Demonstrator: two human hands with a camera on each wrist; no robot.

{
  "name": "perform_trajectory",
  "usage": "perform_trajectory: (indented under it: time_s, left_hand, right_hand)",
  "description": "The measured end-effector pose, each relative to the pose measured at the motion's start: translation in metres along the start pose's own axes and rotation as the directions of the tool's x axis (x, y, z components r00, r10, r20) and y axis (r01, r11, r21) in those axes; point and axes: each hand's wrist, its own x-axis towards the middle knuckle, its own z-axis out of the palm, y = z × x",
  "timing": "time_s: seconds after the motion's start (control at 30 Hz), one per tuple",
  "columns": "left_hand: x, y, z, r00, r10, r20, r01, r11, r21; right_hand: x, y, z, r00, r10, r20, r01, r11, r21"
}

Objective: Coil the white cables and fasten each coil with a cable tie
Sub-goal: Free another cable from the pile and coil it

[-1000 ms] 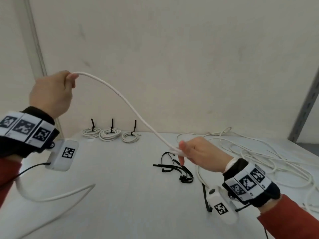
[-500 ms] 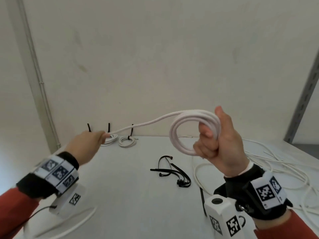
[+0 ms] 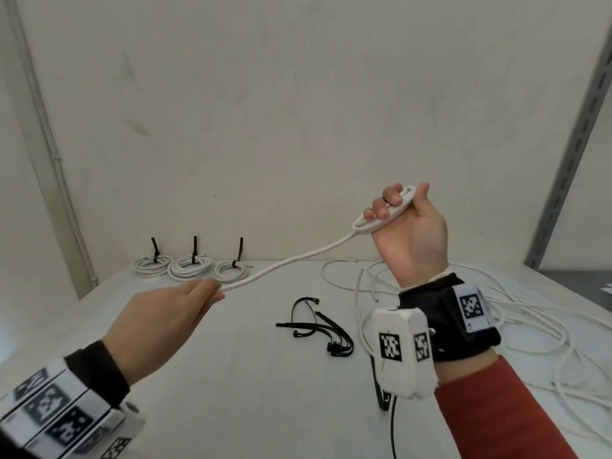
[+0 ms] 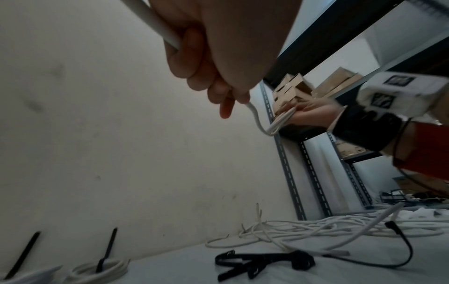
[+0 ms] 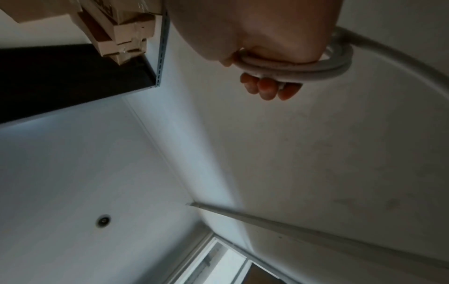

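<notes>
White coils [image 3: 188, 267], three of them, each bound with a black tie, lie in a row on the table [image 3: 231, 392] at the far left by the wall. My left hand [image 3: 159, 321] hovers low over the table, fingers curled round the white cable [image 3: 291, 260], pinching it where it leaves my fist. From there the cable rises tight and slanting to my right hand [image 3: 409, 233], held up above the table. That hand grips a small coil [image 3: 381, 217] of the same cable, fingers hooked through its loops and thumb up behind. Below, between my hands, a bunch of loose black cable ties [image 3: 324, 332] rests on the table. Further right, loose white cables [image 3: 530, 313] sprawl in a tangle across the table.
</notes>
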Motion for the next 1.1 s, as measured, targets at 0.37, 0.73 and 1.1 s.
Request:
perform_trajectory:
  time_s: [0.37, 0.73, 1.1]
  left_hand:
    - [0.035, 0.0, -0.051, 0.992, 0.125, -0.029, -0.123, 0.99, 0.072]
    - [0.047, -0.015, -0.028, 0.995, -0.059, 0.077, 0.076, 0.965, -0.252]
    - [0.051, 0.019, -0.004, 0.957, -0.131, 0.258, 0.288, 0.36, -0.887]
  right_hand:
    - [-0.006, 0.048, -0.011, 0.91, 0.337, 0.242, 0.224, 0.091, -0.97]
    - [-0.02, 0.046, 0.021, 0.716, 0.65, 0.255, -0.127, 0.481, -0.868]
    - [-0.017, 0.084, 0.05, 0.912, 0.41, 0.014, -0.269, 0.623, -0.734]
